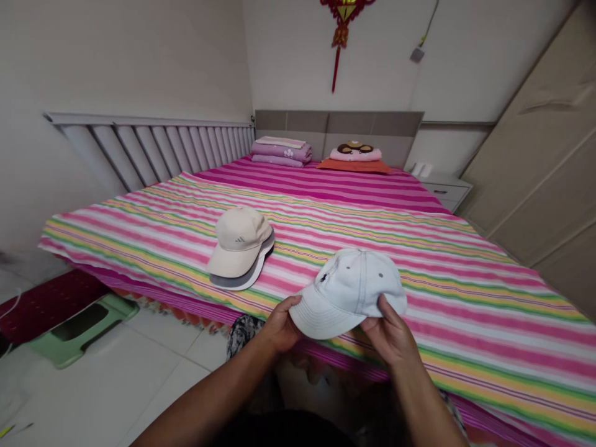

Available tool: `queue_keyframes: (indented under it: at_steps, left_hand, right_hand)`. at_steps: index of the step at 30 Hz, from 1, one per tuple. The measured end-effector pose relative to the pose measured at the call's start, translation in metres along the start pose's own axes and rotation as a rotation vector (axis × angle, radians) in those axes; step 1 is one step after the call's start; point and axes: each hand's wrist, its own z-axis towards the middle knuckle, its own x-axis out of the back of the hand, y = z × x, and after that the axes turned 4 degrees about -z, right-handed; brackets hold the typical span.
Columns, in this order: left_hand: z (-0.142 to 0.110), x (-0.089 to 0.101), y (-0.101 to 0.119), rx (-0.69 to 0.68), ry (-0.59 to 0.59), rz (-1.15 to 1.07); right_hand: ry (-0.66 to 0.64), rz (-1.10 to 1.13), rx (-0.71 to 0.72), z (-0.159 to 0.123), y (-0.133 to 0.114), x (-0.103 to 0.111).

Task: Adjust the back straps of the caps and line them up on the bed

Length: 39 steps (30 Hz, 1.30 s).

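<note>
A pale blue-white baseball cap with a small dark emblem is held between my two hands, just over the near edge of the bed. My left hand grips the brim's left edge, thumb on top. My right hand is closed on the cap's lower right rim, its thumb on the outside and the other fingers partly hidden beneath. To the left, a beige baseball cap with a dark logo sits stacked on a grey-and-white cap on the bed.
A striped sheet covers the bed. Folded purple bedding and a pink pillow lie by the headboard. A green stool stands on the floor at left, and a white nightstand beyond the bed at right.
</note>
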Motion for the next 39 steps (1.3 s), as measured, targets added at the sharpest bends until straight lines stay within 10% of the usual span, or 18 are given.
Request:
queue_keyframes:
  at_steps: [14, 23, 34, 39]
  left_hand:
    - [-0.037, -0.088, 0.179, -0.832, -0.161, 0.034]
    - [-0.032, 0.011, 0.197, -0.718, 0.267, -0.138]
    - [-0.034, 0.045, 0.184, -0.813, 0.213, -0.186]
    - [-0.036, 0.059, 0.175, -0.774, 0.396, -0.028]
  right_hand:
    - [0.108, -0.048, -0.166, 0.008, 0.015, 0.083]
    - [0.154, -0.006, -0.194, 0.01, 0.017, 0.086]
    - [0.195, -0.016, -0.197, 0.011, 0.019, 0.086]
    - [0.196, -0.018, -0.223, 0.015, 0.019, 0.082]
